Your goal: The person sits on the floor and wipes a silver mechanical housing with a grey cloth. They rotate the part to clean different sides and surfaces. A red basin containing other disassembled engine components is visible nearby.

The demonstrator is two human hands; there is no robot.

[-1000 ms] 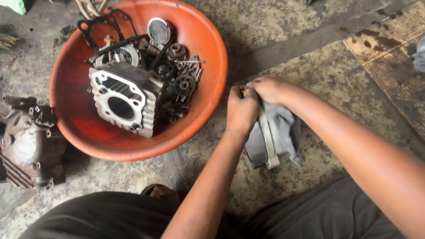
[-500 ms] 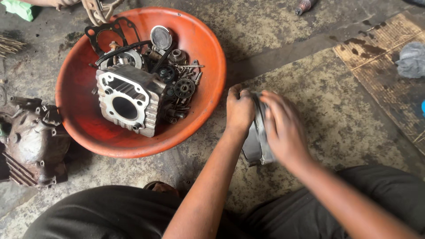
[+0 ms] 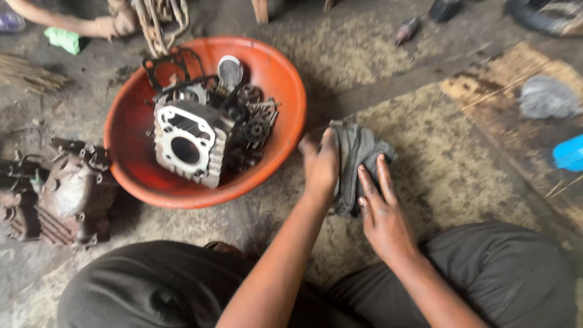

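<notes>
My left hand grips the left edge of a flat metal part that stands on the concrete floor, right of the orange basin. A grey rag is draped over the part and hides nearly all of it. My right hand lies on the rag's right side, fingers straight and spread, pressing it against the part. Both forearms reach in from the bottom of the view over my dark trousers.
The orange basin holds a finned cylinder block, gears, a black gasket and a piston. A dirty engine casing sits at the left. Another person's hand is at top left. Right: a wooden board, a grey cloth, a blue object.
The rag now covers the metal part, which was bare half a second ago. My right hand has slid down and opened flat on it. The view has shifted, so everything sits further right.
</notes>
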